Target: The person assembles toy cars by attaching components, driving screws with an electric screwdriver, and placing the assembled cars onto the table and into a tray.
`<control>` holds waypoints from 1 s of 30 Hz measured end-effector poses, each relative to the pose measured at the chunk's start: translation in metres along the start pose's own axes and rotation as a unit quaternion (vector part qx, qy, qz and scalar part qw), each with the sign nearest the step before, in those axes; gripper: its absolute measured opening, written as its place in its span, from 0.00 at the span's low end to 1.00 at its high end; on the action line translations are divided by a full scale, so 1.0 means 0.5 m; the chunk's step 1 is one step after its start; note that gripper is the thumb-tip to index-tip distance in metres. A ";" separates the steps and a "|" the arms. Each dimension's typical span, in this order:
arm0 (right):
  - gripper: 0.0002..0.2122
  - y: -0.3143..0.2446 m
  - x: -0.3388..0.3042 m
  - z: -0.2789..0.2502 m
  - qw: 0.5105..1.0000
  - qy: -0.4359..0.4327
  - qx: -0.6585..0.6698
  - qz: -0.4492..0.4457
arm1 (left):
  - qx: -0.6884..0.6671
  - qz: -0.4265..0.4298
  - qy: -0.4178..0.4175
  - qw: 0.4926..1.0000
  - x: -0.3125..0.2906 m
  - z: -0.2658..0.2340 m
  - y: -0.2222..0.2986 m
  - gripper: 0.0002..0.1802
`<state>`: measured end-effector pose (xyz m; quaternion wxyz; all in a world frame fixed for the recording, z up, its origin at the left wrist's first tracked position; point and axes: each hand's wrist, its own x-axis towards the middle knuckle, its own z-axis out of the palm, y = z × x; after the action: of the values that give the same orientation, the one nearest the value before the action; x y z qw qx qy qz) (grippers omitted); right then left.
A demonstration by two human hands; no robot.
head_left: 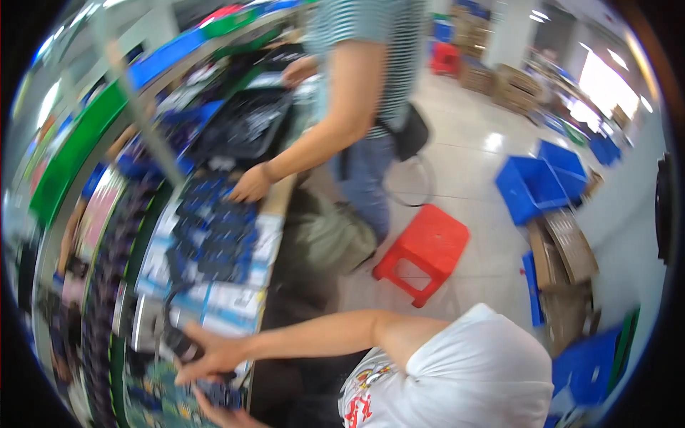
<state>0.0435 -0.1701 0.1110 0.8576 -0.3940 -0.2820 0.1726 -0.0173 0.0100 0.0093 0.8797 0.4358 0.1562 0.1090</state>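
My right hand (214,351) reaches in over the bench, its fingers wrapped round a dark hand-sized object (183,345). A dark cord-like piece rises from this object's upper end; blur hides its exact kind. Close below, at the lower edge, my left hand (222,414) is partly cut off. Its fingers close on a small dark blue-black part (220,394). Beneath both hands lie several green circuit boards (153,392). Farther up the bench, many dark blue-black parts (214,228) lie in rows on white and blue sheets (232,299).
A co-worker in a striped shirt (399,64) stands farther along the bench, one hand (250,184) at the rows of parts. A black tray (275,135) sits beyond. Along the left runs a line of dark parts (107,307). A red stool (428,246) and blue bins (524,189) stand on the floor.
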 end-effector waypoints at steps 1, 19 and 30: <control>0.13 -0.022 -0.013 -0.028 0.999 0.044 0.000 -0.018 | 0.042 -0.033 -0.073 0.996 0.032 -0.002 -0.017 0.30; 0.18 -0.039 0.012 -0.036 0.966 -0.031 -0.004 -0.258 | 0.108 0.055 -0.036 0.992 -0.070 0.096 -0.042 0.16; 0.19 -0.036 0.043 -0.054 0.957 -0.145 -0.058 -0.244 | 0.126 0.008 -0.041 0.991 -0.070 0.133 -0.035 0.15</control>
<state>0.0786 -0.1860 0.1181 0.7988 -0.3332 -0.5008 -0.0032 -0.0244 -0.0608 0.0395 0.8225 0.5484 0.1292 0.0779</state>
